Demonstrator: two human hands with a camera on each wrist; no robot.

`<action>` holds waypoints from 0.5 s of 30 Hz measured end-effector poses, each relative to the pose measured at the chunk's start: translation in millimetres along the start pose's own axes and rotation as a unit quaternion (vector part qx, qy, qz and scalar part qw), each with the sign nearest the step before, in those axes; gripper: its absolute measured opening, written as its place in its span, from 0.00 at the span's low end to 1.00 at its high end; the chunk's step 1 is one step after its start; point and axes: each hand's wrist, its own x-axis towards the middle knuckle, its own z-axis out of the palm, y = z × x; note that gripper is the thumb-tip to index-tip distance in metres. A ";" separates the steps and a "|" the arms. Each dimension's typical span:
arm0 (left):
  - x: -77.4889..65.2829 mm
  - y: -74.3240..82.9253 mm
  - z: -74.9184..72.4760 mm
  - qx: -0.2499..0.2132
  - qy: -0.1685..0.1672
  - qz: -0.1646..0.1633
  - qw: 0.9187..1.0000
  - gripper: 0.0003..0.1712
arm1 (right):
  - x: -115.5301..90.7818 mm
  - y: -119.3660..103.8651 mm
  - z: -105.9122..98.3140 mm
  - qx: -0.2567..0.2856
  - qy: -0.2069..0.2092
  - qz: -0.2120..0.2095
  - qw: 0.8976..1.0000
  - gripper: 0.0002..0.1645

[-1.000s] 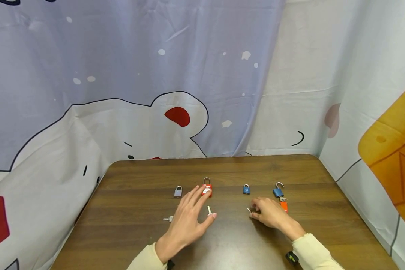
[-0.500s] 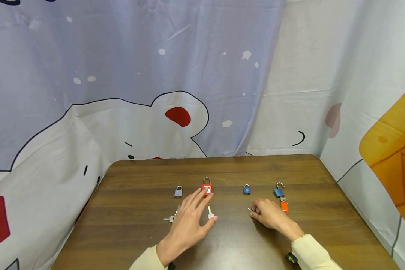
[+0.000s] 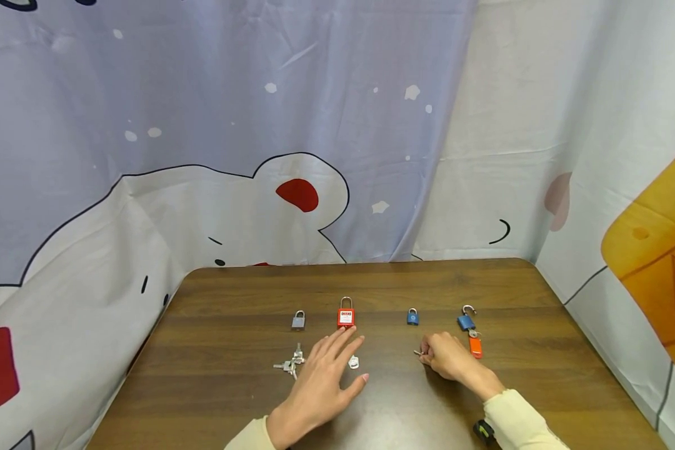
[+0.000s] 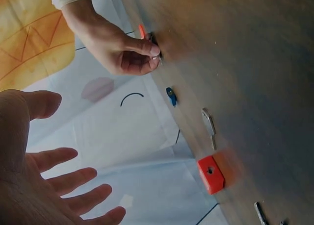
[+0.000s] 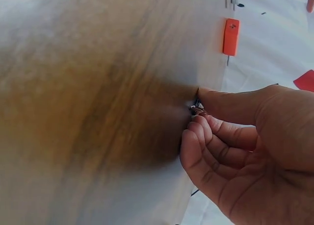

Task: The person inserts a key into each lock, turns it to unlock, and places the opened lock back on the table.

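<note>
My right hand rests low over the table and pinches a small metal key between thumb and fingertips, which hide most of it. Behind that hand, a closed blue padlock stands on the table. My left hand is held above the tabletop with fingers spread and nothing in them. Its fingertips overlap the lower edge of a red padlock in the head view, and its fingers partly cover a silver key. The left wrist view shows that key lying whole in front of the red padlock.
A grey padlock stands at left, with a bunch of keys in front of it. Toward the right lies a blue padlock with its shackle open, a key and orange tag beside it. A printed curtain hangs behind the table.
My left hand has drawn back slightly toward me and to the right, uncovering the red padlock and the bunch of keys. My right hand stays nearly in place, still pinching the key.
</note>
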 end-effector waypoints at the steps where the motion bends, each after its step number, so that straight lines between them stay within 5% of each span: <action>1: -0.6 0.5 0.6 0.000 -0.002 0.001 1.000 0.37 | -0.2 -0.3 -0.8 -0.001 -0.001 -0.001 1.000 0.14; 15: -3.3 2.2 3.8 -0.002 0.010 0.013 1.000 0.35 | -2.5 1.7 -2.0 0.000 -0.020 -0.005 1.000 0.14</action>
